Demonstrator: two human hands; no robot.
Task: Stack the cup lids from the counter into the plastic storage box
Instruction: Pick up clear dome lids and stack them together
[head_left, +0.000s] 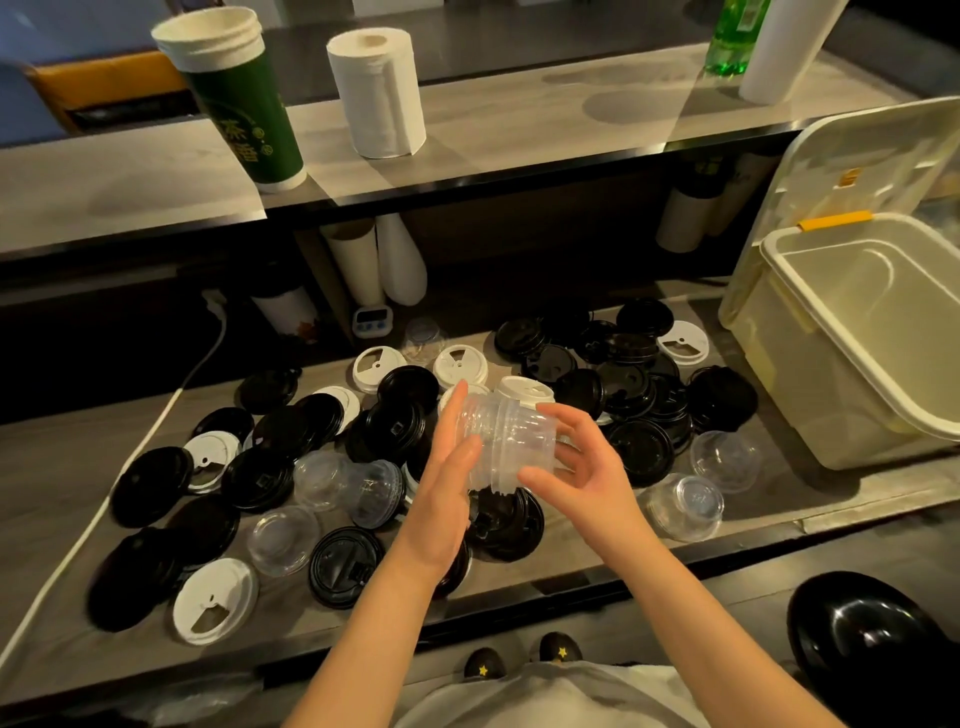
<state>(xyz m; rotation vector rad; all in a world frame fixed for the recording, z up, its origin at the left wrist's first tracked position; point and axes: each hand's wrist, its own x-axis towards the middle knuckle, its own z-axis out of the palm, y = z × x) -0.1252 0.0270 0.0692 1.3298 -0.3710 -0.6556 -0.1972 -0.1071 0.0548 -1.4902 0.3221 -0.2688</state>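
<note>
We held the stack of clear lids (501, 434) above the counter (769, 499), left hand (441, 483) flat against its end, right hand (587, 467) fingers (558, 413) curled round it, likely squaring it for the storage box (810, 384).

Your lid stack (506, 441) is clear and colourless; around it you have glossy black lids (260, 478) and white lids (215, 603); your storage box (810, 374) is cream, its latch (836, 219) orange-yellow; the counter (57, 467) shows grey wood grain; the tall cup (244, 104) is dark green with a white rim and pale lettering; your shoes (483, 665) are black with yellow stars.
</note>
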